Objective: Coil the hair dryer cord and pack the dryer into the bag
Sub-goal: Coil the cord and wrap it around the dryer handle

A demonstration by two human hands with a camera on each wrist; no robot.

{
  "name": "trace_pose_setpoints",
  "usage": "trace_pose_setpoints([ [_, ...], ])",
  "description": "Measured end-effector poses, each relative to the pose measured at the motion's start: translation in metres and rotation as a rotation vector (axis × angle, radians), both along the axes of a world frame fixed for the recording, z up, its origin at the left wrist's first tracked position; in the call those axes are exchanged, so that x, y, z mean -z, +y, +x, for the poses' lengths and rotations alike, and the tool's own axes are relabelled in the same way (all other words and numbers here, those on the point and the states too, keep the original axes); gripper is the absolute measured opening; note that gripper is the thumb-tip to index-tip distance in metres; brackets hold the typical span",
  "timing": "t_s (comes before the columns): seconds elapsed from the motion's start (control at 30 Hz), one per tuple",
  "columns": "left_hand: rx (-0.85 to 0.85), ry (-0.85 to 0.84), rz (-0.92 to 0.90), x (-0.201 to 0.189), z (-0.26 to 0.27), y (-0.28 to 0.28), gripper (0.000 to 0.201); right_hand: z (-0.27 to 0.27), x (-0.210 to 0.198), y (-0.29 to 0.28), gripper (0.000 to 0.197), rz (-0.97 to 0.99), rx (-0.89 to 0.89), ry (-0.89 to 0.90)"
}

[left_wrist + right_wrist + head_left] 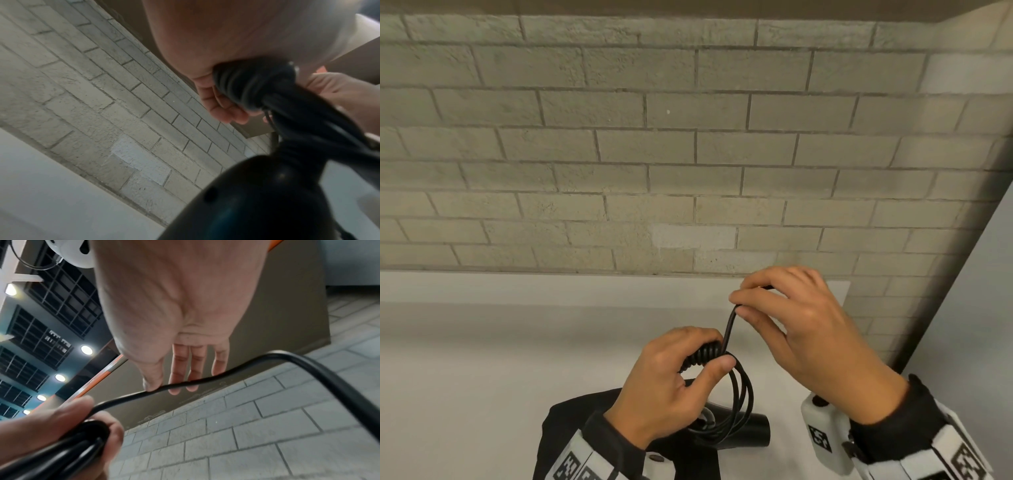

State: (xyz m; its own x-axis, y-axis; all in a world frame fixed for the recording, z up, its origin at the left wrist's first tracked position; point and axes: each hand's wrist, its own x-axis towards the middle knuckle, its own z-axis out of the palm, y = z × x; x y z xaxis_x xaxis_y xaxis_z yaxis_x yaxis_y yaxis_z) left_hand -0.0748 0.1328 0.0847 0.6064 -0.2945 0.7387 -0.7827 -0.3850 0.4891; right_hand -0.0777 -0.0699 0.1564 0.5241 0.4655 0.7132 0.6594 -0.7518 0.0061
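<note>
My left hand (pixel 714 351) grips a bundle of the black cord (pixel 743 394), thumb pressed over tight turns wound around the hanging loops. In the left wrist view the cord bundle (pixel 246 84) sits in the curled fingers (pixel 224 110). My right hand (pixel 739 305) is up and to the right and pinches the free strand (pixel 205 381) between thumb and fingers. Below both hands the black hair dryer (pixel 755 428) lies on the black bag (pixel 571 421); my left wrist hides part of both. The dryer body (pixel 257 203) fills the lower left wrist view.
The white table (pixel 517 359) runs to a grey brick wall (pixel 688 154) at the back. Its right end (pixel 847 291) meets a grey panel (pixel 983 274).
</note>
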Motion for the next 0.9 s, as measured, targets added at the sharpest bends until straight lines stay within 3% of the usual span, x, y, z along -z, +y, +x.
trace_pose_setpoints([
  [0.23,0.062,0.106,-0.082,-0.001,-0.005,0.0,0.025,0.011,0.035,0.005,0.029,0.189,-0.062,0.215],
  [0.43,0.168,0.176,-0.16,0.0,-0.005,0.001,0.014,0.013,0.049,0.008,0.026,0.349,-0.273,0.577],
  [0.57,0.144,0.175,-0.226,0.0,-0.004,0.002,0.015,0.004,0.055,0.011,0.025,0.422,-0.294,0.737],
  [0.8,0.077,0.173,-0.277,0.003,-0.002,-0.001,0.024,-0.018,0.073,0.033,0.02,0.896,-0.285,0.876],
  [0.9,0.049,0.197,-0.289,0.006,-0.001,-0.001,0.027,-0.023,0.072,0.035,0.021,0.974,-0.312,0.972],
])
